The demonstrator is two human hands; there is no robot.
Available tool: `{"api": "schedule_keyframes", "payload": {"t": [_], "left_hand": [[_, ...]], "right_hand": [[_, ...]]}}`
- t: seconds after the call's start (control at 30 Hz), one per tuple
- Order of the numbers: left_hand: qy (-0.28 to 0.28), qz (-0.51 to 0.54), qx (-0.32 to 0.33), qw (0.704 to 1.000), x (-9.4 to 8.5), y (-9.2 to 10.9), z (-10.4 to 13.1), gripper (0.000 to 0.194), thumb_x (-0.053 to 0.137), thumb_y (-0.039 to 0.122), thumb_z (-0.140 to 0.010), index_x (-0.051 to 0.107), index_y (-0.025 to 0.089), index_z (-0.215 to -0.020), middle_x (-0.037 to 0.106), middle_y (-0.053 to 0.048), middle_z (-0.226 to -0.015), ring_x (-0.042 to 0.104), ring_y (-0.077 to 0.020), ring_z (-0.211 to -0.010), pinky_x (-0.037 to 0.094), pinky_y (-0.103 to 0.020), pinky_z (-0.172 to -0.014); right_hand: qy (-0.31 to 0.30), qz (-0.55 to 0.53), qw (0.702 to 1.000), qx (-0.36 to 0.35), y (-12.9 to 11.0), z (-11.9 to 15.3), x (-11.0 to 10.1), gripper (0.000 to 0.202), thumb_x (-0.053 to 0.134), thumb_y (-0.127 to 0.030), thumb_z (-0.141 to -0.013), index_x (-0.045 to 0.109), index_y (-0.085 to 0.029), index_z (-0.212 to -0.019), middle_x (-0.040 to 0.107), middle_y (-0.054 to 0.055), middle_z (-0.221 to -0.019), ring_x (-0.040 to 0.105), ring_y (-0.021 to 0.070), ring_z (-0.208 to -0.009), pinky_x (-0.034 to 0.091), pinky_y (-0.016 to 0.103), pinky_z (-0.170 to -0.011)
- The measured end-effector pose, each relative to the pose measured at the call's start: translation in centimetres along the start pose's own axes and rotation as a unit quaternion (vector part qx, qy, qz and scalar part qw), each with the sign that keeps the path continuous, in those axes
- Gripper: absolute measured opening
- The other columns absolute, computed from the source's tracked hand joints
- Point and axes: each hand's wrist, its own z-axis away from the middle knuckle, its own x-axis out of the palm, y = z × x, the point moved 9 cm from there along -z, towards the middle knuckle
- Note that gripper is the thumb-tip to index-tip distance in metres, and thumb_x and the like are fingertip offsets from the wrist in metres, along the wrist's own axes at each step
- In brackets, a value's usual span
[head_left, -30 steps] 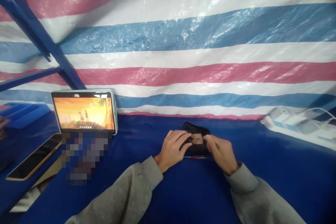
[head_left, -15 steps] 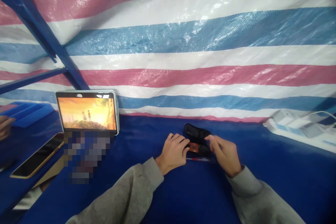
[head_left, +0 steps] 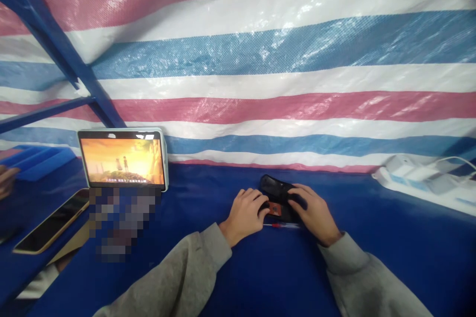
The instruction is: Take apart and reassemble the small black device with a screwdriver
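On the blue table lies a dark case-like object [head_left: 274, 187], tilted, with a small orange-brown piece [head_left: 275, 209] in a black part just in front of it. My left hand [head_left: 246, 215] has its fingers curled on the left end of the part with the orange-brown piece. From the right, my right hand [head_left: 311, 210] pinches a small black oval piece [head_left: 298, 201] between thumb and fingers, over the right end of the black part. A thin pen-like tool with a red section [head_left: 277, 225] lies nearest me, below both hands.
A tablet [head_left: 122, 161] showing a video stands at the left, with a phone [head_left: 52, 220] and a blue tray [head_left: 44, 161] beyond. Another person's blurred hand [head_left: 7, 181] is at the left edge. A white power strip [head_left: 427, 183] lies at the right.
My right hand has spread its thumb and fingers and now grips the black oval piece, lifted off the black part. My left hand has stayed in place.
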Motion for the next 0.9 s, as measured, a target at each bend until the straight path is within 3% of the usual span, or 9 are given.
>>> {"api": "schedule_keyframes", "payload": {"t": [0.2, 0.33, 0.47, 0.57, 0.73, 0.8, 0.9], "left_hand": [[-0.004, 0.005, -0.002, 1.000, 0.0, -0.2, 0.0, 0.019, 0.065, 0.024, -0.092, 0.066, 0.019, -0.110, 0.070, -0.006, -0.107, 0.064, -0.0240, -0.096, 0.048, -0.041, -0.084], [0.020, 0.021, -0.017, 0.999, -0.6, -0.3, 0.1, 0.025, 0.060, 0.032, -0.096, 0.063, 0.021, -0.118, 0.068, -0.007, -0.112, 0.065, -0.0248, -0.100, 0.049, -0.043, -0.090], [0.082, 0.030, -0.043, 0.995, -1.8, -0.9, 0.3, 0.050, 0.058, 0.040, -0.097, 0.045, 0.024, -0.142, 0.055, -0.012, -0.136, 0.054, -0.0289, -0.125, 0.045, -0.048, -0.103], [0.093, 0.038, -0.018, 0.995, -2.1, -0.6, 0.3, 0.066, 0.058, 0.048, -0.096, 0.029, 0.026, -0.152, 0.044, -0.014, -0.149, 0.046, -0.0299, -0.135, 0.043, -0.048, -0.107], [0.109, 0.046, 0.015, 0.993, -2.5, -0.2, 0.3, 0.063, 0.056, 0.048, -0.097, 0.034, 0.025, -0.150, 0.055, -0.014, -0.140, 0.053, -0.0285, -0.129, 0.044, -0.046, -0.106], [0.112, 0.048, 0.015, 0.992, -2.5, -0.1, 0.3, 0.062, 0.059, 0.050, -0.095, 0.039, 0.023, -0.147, 0.057, -0.014, -0.137, 0.054, -0.0289, -0.127, 0.045, -0.046, -0.105], [0.104, 0.059, 0.011, 0.993, -2.3, -0.1, 0.2, 0.062, 0.060, 0.054, -0.093, 0.045, 0.022, -0.144, 0.060, -0.014, -0.134, 0.057, -0.0294, -0.123, 0.046, -0.046, -0.103]], "right_hand": [[0.071, -0.002, 0.997, -0.005, -0.8, -0.5, -2.2, 0.025, 0.053, -0.042, -0.093, 0.066, -0.023, -0.103, 0.068, 0.011, -0.120, 0.069, 0.0246, -0.105, 0.055, 0.042, -0.095], [0.080, -0.039, 0.996, 0.010, -1.4, -0.6, -3.1, 0.030, 0.053, -0.047, -0.093, 0.066, -0.022, -0.104, 0.073, 0.010, -0.112, 0.073, 0.0230, -0.094, 0.058, 0.038, -0.089], [0.056, -0.119, 0.990, 0.060, -1.5, -0.4, -3.1, 0.029, 0.056, -0.049, -0.092, 0.065, -0.023, -0.099, 0.076, 0.005, -0.092, 0.074, 0.0207, -0.082, 0.059, 0.031, -0.078], [0.020, -0.226, 0.969, 0.096, -1.5, -0.4, -2.4, 0.031, 0.058, -0.051, -0.090, 0.063, -0.021, -0.097, 0.074, 0.003, -0.081, 0.072, 0.0180, -0.066, 0.059, 0.028, -0.065], [-0.037, -0.279, 0.951, 0.126, -1.9, -0.7, -1.7, 0.037, 0.056, -0.055, -0.090, 0.064, -0.020, -0.094, 0.068, 0.000, -0.060, 0.067, 0.0173, -0.052, 0.058, 0.029, -0.054], [-0.023, -0.235, 0.965, 0.112, -2.1, -0.8, -2.4, 0.036, 0.054, -0.054, -0.091, 0.066, -0.020, -0.095, 0.071, 0.002, -0.065, 0.068, 0.0172, -0.055, 0.059, 0.029, -0.057], [0.009, -0.128, 0.992, 0.019, -3.5, -0.9, -3.6, 0.040, 0.063, -0.053, -0.086, 0.069, -0.023, -0.112, 0.074, 0.009, -0.109, 0.073, 0.0228, -0.093, 0.061, 0.035, -0.085]]}}
